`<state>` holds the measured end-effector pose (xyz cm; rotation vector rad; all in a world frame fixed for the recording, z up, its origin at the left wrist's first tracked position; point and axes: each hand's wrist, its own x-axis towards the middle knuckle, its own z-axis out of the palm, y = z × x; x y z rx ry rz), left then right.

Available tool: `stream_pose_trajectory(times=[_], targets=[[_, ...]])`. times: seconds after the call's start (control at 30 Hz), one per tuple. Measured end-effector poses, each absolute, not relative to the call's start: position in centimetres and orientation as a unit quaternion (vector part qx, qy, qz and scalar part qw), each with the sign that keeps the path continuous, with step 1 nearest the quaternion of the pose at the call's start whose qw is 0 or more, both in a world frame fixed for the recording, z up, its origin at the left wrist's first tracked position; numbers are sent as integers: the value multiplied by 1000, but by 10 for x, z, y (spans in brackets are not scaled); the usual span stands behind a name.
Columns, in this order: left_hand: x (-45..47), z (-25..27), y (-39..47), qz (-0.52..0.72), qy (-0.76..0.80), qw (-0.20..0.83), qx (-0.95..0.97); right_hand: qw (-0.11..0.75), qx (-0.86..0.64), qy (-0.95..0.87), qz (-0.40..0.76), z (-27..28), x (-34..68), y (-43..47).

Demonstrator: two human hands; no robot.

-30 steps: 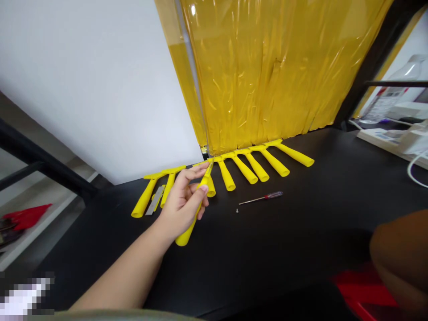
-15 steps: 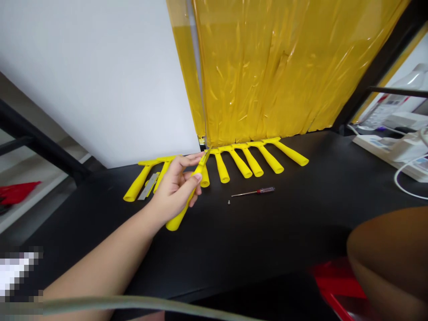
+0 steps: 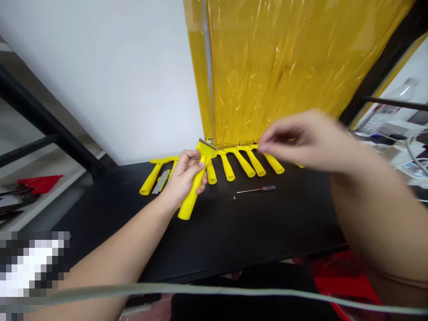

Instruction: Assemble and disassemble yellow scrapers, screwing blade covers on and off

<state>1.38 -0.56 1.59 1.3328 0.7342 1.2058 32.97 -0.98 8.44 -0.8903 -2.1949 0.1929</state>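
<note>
My left hand (image 3: 187, 178) is closed around the handle of a yellow scraper (image 3: 190, 198), its head with a metal strip tilted up. Over the right part of the table hovers my right hand (image 3: 304, 140), blurred, thumb and fingertips pinched together; whatever may be between them cannot be made out. Behind the hands, several more yellow scrapers (image 3: 245, 164) lie in a row. A grey metal blade (image 3: 161, 182) rests among those on the left. In front of the row are a small screwdriver (image 3: 257, 189) and a tiny screw (image 3: 234, 198).
The black table (image 3: 261, 227) backs onto a white panel (image 3: 110, 80) and a yellow plastic curtain (image 3: 247, 76). Black frame bars (image 3: 43, 113) stand at the sides. Cables and a plastic bottle (image 3: 397, 100) are at right. A pale cord (image 3: 207, 290) crosses the foreground.
My right hand has come into view over the table's right side. The scraper in my left hand has turned, so its head now shows broadside. The view has shifted slightly.
</note>
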Motion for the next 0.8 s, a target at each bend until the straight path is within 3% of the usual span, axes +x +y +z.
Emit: stream_pose_trajectory(times=[0.1, 0.17, 0.37, 0.57, 0.8], targets=[[12, 13, -1, 510, 328, 585, 539, 158, -320, -928, 111, 56, 293, -7], [11, 10, 3, 508, 334, 595, 526, 76, -315, -939, 115, 33, 273, -4], [11, 10, 7, 497, 335, 629, 495, 60, -285, -950, 112, 10, 255, -5], [13, 18, 1, 466, 348, 643, 499, 115, -245, -952, 141, 8, 255, -7], [18, 13, -6, 373, 339, 677, 536, 457, -222, -842, 182, 3, 258, 5]])
